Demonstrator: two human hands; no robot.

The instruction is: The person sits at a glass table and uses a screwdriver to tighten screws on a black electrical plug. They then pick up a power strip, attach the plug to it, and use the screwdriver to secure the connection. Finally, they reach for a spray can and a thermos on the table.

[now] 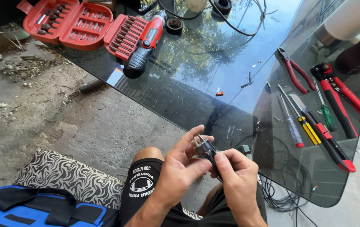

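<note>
Over my lap, at the near edge of a dark glass table (213, 84), my left hand (180, 168) pinches a small dark plug-like part (201, 145) between thumb and fingers. My right hand (236, 180) grips a small dark-handled tool (210, 156) whose tip meets that part. The two hands touch each other. The tool's kind is hard to tell, since fingers cover most of it.
On the glass at right lie red-handled pliers (294, 72), a red wire stripper (343, 101), a utility knife (329, 143) and several screwdrivers (298, 120). A red electric screwdriver (146, 44) and open red bit case (72, 23) sit far left. Black cable (283, 185) coils below; a blue bag (41, 210) lies beside me.
</note>
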